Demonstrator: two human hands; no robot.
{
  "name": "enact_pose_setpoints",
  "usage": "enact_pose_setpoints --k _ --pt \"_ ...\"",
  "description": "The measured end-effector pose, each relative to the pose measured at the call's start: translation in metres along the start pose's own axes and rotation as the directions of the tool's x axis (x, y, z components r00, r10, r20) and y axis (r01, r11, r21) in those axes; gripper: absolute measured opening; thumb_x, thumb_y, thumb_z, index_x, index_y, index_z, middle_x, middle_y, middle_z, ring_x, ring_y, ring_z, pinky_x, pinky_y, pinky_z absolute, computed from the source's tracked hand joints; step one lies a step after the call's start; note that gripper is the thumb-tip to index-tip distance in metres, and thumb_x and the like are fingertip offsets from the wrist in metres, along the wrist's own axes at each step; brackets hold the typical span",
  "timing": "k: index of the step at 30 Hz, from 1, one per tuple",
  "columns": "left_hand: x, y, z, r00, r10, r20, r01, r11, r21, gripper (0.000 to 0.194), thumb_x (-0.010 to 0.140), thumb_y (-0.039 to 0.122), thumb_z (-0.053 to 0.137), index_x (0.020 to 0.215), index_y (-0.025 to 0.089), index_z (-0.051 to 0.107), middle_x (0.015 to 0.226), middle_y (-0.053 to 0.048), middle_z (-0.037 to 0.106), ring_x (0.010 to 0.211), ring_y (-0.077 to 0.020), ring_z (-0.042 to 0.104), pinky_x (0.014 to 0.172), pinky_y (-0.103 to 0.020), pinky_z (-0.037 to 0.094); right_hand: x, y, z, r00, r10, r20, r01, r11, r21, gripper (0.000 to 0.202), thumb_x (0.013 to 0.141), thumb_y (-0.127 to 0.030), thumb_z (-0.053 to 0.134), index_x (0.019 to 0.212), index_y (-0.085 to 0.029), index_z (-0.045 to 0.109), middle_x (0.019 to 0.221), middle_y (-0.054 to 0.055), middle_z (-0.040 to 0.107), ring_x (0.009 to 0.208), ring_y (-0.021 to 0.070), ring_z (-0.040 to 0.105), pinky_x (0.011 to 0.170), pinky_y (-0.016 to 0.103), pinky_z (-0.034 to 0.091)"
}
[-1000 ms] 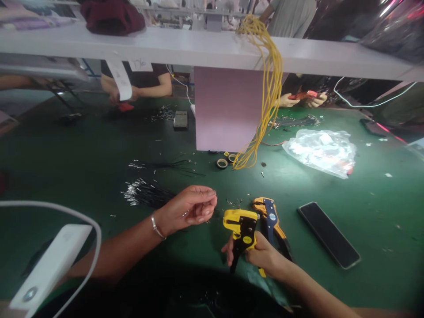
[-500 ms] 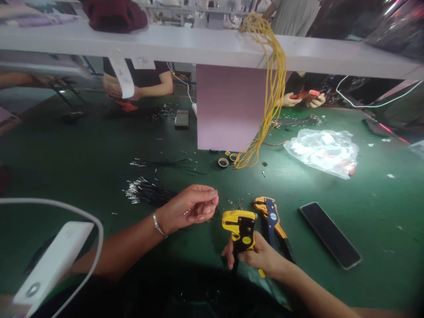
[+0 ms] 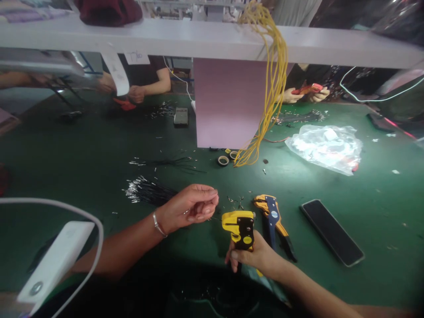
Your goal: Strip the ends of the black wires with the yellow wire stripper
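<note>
My left hand [image 3: 194, 205] is closed in a pinch, with a silver bangle at its wrist. A thin black wire [image 3: 216, 219] seems to run from its fingers toward the tool; a small metal tip glints in the palm. My right hand [image 3: 253, 256] is wrapped round a yellow and black wire stripper [image 3: 240, 223], held upright with its jaws facing left. Behind the left hand lies a bundle of black wires [image 3: 150, 192] with metal ends. A second, blue and orange wire stripper [image 3: 273, 216] rests on the table right of my right hand.
A phone [image 3: 333, 232] lies at right, beyond it a clear plastic bag [image 3: 326, 148]. Yellow wires [image 3: 274, 88] hang from the shelf [image 3: 165, 39], near tape rolls [image 3: 223, 160]. A white device [image 3: 56, 260] with a cable is at lower left. Co-workers' hands [image 3: 318, 93] work opposite.
The view has shifted slightly, so the far shelf sits higher. My right hand's fingers look drawn in a little closer round the wire stripper's handles. My left hand stays almost still.
</note>
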State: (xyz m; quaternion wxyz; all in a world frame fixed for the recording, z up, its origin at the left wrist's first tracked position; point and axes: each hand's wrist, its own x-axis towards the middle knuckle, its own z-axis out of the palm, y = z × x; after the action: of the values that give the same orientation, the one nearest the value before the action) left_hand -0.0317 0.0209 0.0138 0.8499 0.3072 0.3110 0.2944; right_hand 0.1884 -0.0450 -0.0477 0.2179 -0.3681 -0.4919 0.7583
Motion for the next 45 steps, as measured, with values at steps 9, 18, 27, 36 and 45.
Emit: enact_pose_setpoints --k 9,18,27,36,45 --pt "0.002 0.0 -0.001 1.0 0.014 -0.024 -0.013 0.999 0.041 0.025 0.085 0.022 0.059 0.062 0.012 0.055 0.048 0.005 0.04 0.036 -0.0028 0.032 0.033 -0.014 0.02 0.002 0.005 0.004 0.995 -0.007 -0.101 0.004 0.999 -0.034 0.008 0.07 -0.02 0.06 0.064 -0.017 0.056 0.048 0.001 0.063 0.048 0.014 0.058 0.054 0.026 0.045" --pt "0.0 -0.004 -0.001 0.997 0.041 -0.072 -0.031 0.991 0.128 0.023 0.082 0.023 0.064 0.064 0.011 0.058 0.049 0.005 0.041 0.035 -0.0014 0.029 0.033 -0.014 0.017 0.0 0.009 -0.003 0.945 -0.078 -0.318 0.03 0.988 -0.152 0.017 0.068 -0.023 0.063 0.055 -0.019 0.054 0.042 -0.002 0.054 0.041 0.0113 0.047 0.045 0.025 0.04" --pt "-0.008 0.016 -0.01 0.973 0.222 -0.063 -0.217 0.973 0.083 0.019 0.082 0.023 0.063 0.067 0.011 0.061 0.046 0.006 0.036 0.036 -0.0026 0.027 0.033 -0.013 0.019 -0.008 0.003 -0.029 0.897 -0.157 -0.414 0.154 0.987 -0.04 0.024 0.071 -0.038 0.073 0.074 -0.018 0.06 0.056 0.003 0.067 0.055 0.0203 0.063 0.058 0.034 0.051" --pt "0.0 0.002 -0.012 0.987 0.157 -0.044 -0.152 0.984 0.094 0.022 0.085 0.023 0.06 0.067 0.011 0.059 0.049 0.005 0.037 0.038 -0.0026 0.027 0.033 -0.014 0.019 0.002 -0.005 -0.015 0.976 -0.05 -0.214 0.072 0.992 0.099 0.025 0.074 -0.035 0.074 0.083 -0.015 0.062 0.069 0.005 0.07 0.069 0.0212 0.065 0.072 0.036 0.049" --pt "0.004 0.001 -0.013 0.987 0.14 -0.074 -0.131 0.984 0.119 0.021 0.086 0.023 0.06 0.068 0.011 0.058 0.049 0.005 0.039 0.038 -0.002 0.03 0.035 -0.014 0.02 -0.009 0.0 -0.049 0.971 0.063 -0.231 -0.003 0.968 0.251 0.026 0.068 -0.028 0.077 0.086 -0.015 0.064 0.076 0.004 0.07 0.072 0.0231 0.069 0.067 0.034 0.048"
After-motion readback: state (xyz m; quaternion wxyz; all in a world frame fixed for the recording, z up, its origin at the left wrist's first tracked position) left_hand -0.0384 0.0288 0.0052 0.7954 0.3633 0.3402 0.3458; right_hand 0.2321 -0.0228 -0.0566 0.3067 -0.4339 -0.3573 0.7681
